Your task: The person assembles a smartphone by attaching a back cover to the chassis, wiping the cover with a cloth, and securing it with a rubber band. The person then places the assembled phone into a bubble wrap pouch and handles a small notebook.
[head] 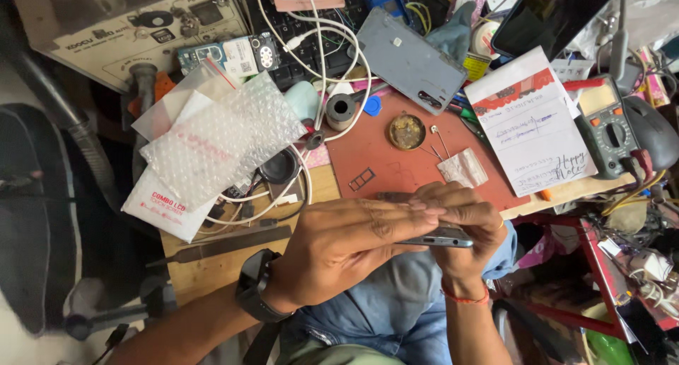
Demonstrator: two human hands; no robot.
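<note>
Item 1: slim grey phone (pixel 442 238), held edge-on above the person's lap, just off the near edge of the bench (pixel 212 266). Its long side, with a small port or slot, faced the camera.

Item 2: left hand (pixel 346 241), black watch (pixel 253 286) at the wrist, laid flat across the top of the phone with the fingers (pixel 417 211) straight and pressed down on it.

Item 3: right hand (pixel 467 238), red thread at the wrist, wrapped under and around the far end of the phone, gripping it.

Item 4: red work mat (pixel 382 153) on the bench, directly beyond the hands. It carried a small metal card tray (pixel 361 179), a round brass-coloured tin (pixel 407 131), a crumpled foil scrap (pixel 463 168) and thin pins. The middle of the mat was bare; this was the only open patch near the hands.

Item 5: left part of the bench, crowded with bubble wrap (pixel 223 135) over white packets, looped white cables (pixel 311 75) and a long dark file (pixel 226 246) lying along the near edge.

Item 6: rear part, holding a grey phone back cover (pixel 410 59) and a black screen (pixel 548 11).

Item 7: right part, a handwritten notepad (pixel 534 124) overhanging the mat's edge, touching a multimeter (pixel 608 128) at the bench's right edge.
</note>
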